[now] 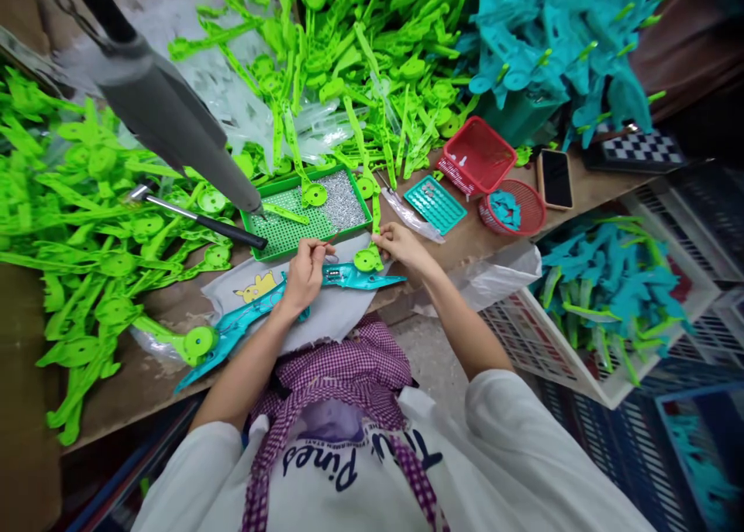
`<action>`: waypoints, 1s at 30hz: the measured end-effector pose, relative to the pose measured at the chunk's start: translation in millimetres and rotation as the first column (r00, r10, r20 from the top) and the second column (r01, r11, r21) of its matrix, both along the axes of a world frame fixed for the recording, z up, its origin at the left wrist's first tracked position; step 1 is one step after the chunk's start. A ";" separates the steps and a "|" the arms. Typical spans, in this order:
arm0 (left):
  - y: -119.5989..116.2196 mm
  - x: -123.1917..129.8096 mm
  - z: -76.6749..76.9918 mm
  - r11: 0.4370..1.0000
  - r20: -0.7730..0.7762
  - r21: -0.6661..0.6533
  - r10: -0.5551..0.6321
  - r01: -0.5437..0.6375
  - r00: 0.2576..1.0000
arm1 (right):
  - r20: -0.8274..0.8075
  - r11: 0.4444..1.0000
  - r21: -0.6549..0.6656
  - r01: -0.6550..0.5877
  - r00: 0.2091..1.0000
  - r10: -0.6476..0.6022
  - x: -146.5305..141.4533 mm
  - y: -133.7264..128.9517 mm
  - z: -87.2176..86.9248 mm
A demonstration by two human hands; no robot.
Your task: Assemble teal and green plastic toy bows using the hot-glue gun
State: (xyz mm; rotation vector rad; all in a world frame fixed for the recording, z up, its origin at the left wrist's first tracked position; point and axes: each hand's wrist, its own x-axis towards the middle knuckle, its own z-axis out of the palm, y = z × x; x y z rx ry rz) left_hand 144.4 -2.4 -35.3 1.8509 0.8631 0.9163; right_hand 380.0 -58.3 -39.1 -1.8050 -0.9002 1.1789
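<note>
A long blue plastic part (pixel 354 277) lies across a grey cloth (pixel 342 315) in front of me, running out under my left forearm. My left hand (pixel 305 272) is above it with its fingers pinched; something thin shows at the fingertips, too small to name. With thumb and fingertips, my right hand (pixel 400 245) grips a bright green plastic part (pixel 368 259), whose round end rests over the blue part. Just beyond, a green perforated tray (pixel 284 241) contains small silvery metal pieces (pixel 342 200) and green parts.
A hammer (pixel 198 220) lies left of the tray, beneath a hanging grey tool (pixel 168 105). Green parts (pixel 93 315) are heaped left and behind. Rightward are a teal tray (pixel 435 204), red baskets (pixel 480 156), a phone (pixel 555 179) and a white crate (pixel 616 396) of parts.
</note>
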 end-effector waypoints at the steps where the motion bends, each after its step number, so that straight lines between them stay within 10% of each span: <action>1: -0.5 0.5 -0.9 1.000 -0.026 -0.010 -0.026 0.026 0.999 | 0.014 1.000 0.000 0.005 1.000 -0.005 0.8 -2.9 0.5; 30: -5.5 2.2 4.3 0.989 -0.452 -0.004 -0.131 0.145 0.883 | -0.058 0.997 -0.053 0.054 0.997 -0.057 -3.9 -22.5 4.1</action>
